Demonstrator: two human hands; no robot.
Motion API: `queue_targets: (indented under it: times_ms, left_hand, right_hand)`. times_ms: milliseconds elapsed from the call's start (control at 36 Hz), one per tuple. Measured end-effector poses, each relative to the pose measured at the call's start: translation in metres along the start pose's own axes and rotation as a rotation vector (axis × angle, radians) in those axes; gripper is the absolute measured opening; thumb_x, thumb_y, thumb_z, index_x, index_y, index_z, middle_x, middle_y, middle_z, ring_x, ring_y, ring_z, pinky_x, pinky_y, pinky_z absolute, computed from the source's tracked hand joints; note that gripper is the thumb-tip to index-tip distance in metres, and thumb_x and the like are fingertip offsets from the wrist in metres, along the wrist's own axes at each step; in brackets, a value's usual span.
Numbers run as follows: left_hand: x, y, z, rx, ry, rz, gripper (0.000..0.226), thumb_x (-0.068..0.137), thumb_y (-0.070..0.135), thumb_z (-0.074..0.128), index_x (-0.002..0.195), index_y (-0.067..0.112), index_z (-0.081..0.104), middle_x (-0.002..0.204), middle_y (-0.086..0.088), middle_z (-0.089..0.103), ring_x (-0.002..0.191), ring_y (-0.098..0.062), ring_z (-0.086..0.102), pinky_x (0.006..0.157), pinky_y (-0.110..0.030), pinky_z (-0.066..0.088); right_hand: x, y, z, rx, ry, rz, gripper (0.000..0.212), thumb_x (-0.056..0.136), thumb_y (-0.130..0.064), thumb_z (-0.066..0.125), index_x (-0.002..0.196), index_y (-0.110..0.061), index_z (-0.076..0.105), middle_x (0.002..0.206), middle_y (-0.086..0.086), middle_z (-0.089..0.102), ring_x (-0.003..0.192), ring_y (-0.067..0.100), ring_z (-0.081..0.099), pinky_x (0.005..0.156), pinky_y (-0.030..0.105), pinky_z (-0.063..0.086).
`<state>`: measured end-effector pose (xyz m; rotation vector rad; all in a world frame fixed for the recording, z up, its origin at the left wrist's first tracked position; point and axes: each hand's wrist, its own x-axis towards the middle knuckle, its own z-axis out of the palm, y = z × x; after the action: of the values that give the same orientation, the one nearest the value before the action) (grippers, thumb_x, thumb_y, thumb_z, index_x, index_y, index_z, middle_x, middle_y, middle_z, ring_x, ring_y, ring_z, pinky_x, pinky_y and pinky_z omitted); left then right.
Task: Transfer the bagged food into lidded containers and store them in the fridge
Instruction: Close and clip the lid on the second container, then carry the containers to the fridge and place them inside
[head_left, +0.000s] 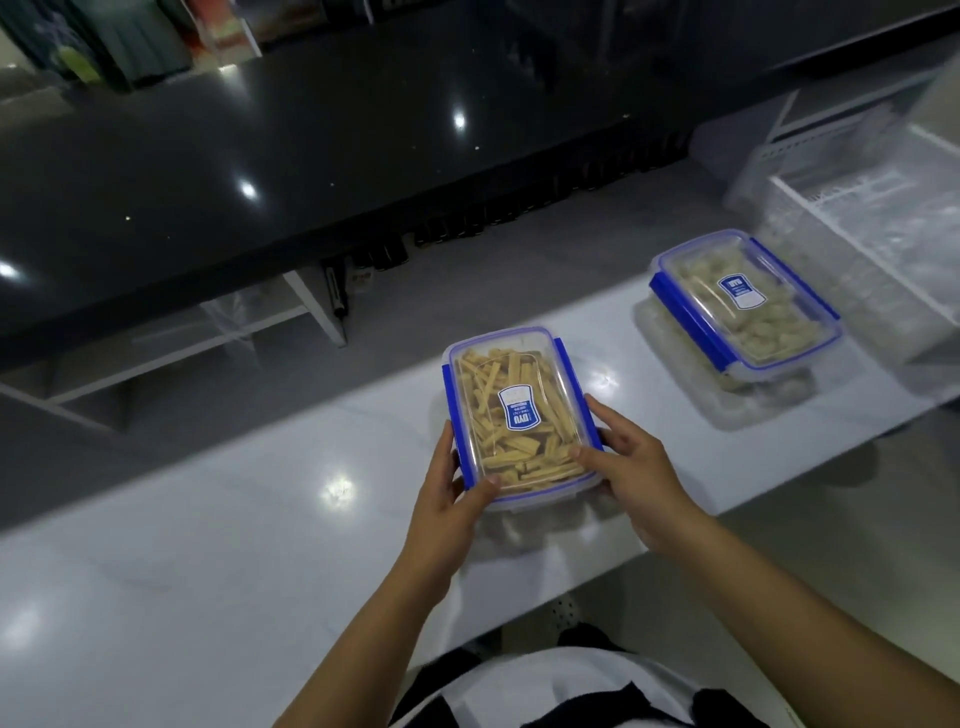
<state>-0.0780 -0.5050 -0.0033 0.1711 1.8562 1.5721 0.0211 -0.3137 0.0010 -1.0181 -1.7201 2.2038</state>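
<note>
A clear lidded container with blue clips (519, 384), full of yellow stick-shaped food, is held just above the white counter (208, 545). My left hand (447, 499) grips its near left corner, thumb on the lid. My right hand (631, 462) grips its near right side, thumb on the lid. A second clear container with blue clips (748, 301), holding pale food pieces, sits closed on the counter to the right.
A glossy black counter (260, 156) runs across the back, with white shelving (291, 322) below it. At the far right stands a white wire or plastic rack (857, 218). The white counter's edge falls off at the right front.
</note>
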Motion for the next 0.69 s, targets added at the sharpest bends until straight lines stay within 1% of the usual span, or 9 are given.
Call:
queue_targets:
  times_ms: [83, 167, 278, 333, 417, 500, 583, 639, 694]
  left_hand:
    - [-0.005, 0.002, -0.014, 0.009, -0.033, 0.012, 0.062, 0.083, 0.042, 0.073, 0.127, 0.070, 0.039, 0.139, 0.014, 0.058, 0.122, -0.015, 0.062, 0.094, -0.048, 0.058]
    - [-0.010, 0.008, -0.030, 0.003, -0.069, 0.054, 0.069, 0.081, 0.041, 0.074, 0.136, 0.063, 0.038, 0.139, 0.014, 0.058, 0.124, -0.018, 0.062, 0.095, -0.052, 0.057]
    - [-0.013, 0.019, -0.042, -0.006, -0.145, 0.111, 0.075, 0.082, 0.039, 0.074, 0.146, 0.052, 0.038, 0.138, 0.014, 0.059, 0.124, -0.017, 0.062, 0.094, -0.051, 0.057]
    - [-0.014, 0.024, -0.043, -0.010, -0.198, 0.123, 0.076, 0.081, 0.039, 0.074, 0.147, 0.050, 0.038, 0.137, 0.015, 0.060, 0.123, -0.016, 0.062, 0.093, -0.051, 0.058]
    - [-0.016, 0.031, -0.036, -0.010, -0.286, 0.137, 0.073, 0.082, 0.038, 0.075, 0.145, 0.051, 0.041, 0.135, 0.014, 0.061, 0.122, -0.017, 0.064, 0.090, -0.050, 0.059]
    - [-0.022, 0.035, -0.023, 0.003, -0.384, 0.167, 0.071, 0.083, 0.039, 0.073, 0.145, 0.051, 0.041, 0.136, 0.013, 0.061, 0.122, -0.019, 0.064, 0.090, -0.051, 0.059]
    - [-0.031, 0.037, -0.002, 0.009, -0.496, 0.179, 0.070, 0.083, 0.042, 0.071, 0.145, 0.051, 0.041, 0.136, 0.014, 0.061, 0.123, -0.018, 0.063, 0.092, -0.051, 0.058]
    - [-0.039, 0.037, 0.015, 0.016, -0.582, 0.181, 0.069, 0.083, 0.045, 0.071, 0.145, 0.053, 0.041, 0.135, 0.016, 0.062, 0.122, -0.016, 0.063, 0.091, -0.047, 0.060]
    - [-0.048, 0.038, 0.035, 0.019, -0.674, 0.175, 0.070, 0.082, 0.048, 0.074, 0.144, 0.053, 0.041, 0.133, 0.017, 0.063, 0.119, -0.013, 0.065, 0.086, -0.039, 0.062]
  right_hand:
    - [-0.017, 0.004, 0.014, 0.036, 0.044, -0.018, 0.046, 0.087, -0.019, 0.071, 0.121, -0.048, 0.061, 0.118, -0.004, 0.072, 0.110, 0.018, 0.069, 0.082, 0.043, 0.062]
    - [-0.037, 0.003, 0.029, 0.080, 0.062, -0.049, 0.046, 0.078, -0.030, 0.073, 0.114, -0.056, 0.063, 0.116, -0.012, 0.073, 0.110, 0.013, 0.069, 0.075, 0.034, 0.062]
    - [-0.062, -0.002, 0.042, 0.126, 0.116, -0.113, 0.049, 0.087, -0.022, 0.071, 0.110, -0.064, 0.064, 0.113, -0.013, 0.074, 0.106, 0.011, 0.071, 0.068, 0.025, 0.059]
    - [-0.075, -0.002, 0.044, 0.154, 0.169, -0.160, 0.050, 0.087, -0.021, 0.071, 0.116, -0.061, 0.064, 0.115, -0.011, 0.073, 0.106, 0.014, 0.071, 0.068, 0.025, 0.059]
    - [-0.098, -0.002, 0.042, 0.221, 0.243, -0.225, 0.050, 0.079, -0.029, 0.074, 0.122, -0.053, 0.064, 0.120, -0.005, 0.072, 0.107, 0.018, 0.071, 0.069, 0.027, 0.059]
    - [-0.125, 0.000, 0.038, 0.276, 0.327, -0.295, 0.051, 0.078, -0.024, 0.075, 0.122, -0.048, 0.066, 0.121, -0.001, 0.072, 0.108, 0.022, 0.071, 0.072, 0.032, 0.060]
    - [-0.157, 0.005, 0.030, 0.305, 0.448, -0.334, 0.056, 0.078, -0.020, 0.075, 0.128, -0.043, 0.064, 0.123, 0.001, 0.072, 0.108, 0.023, 0.071, 0.072, 0.031, 0.060]
    - [-0.181, 0.008, 0.022, 0.282, 0.537, -0.348, 0.061, 0.079, -0.023, 0.075, 0.134, -0.042, 0.059, 0.125, -0.001, 0.071, 0.110, 0.022, 0.070, 0.073, 0.032, 0.060]
    - [-0.205, 0.010, 0.013, 0.266, 0.635, -0.358, 0.060, 0.080, -0.025, 0.074, 0.134, -0.044, 0.058, 0.125, -0.004, 0.071, 0.110, 0.021, 0.070, 0.073, 0.033, 0.061]
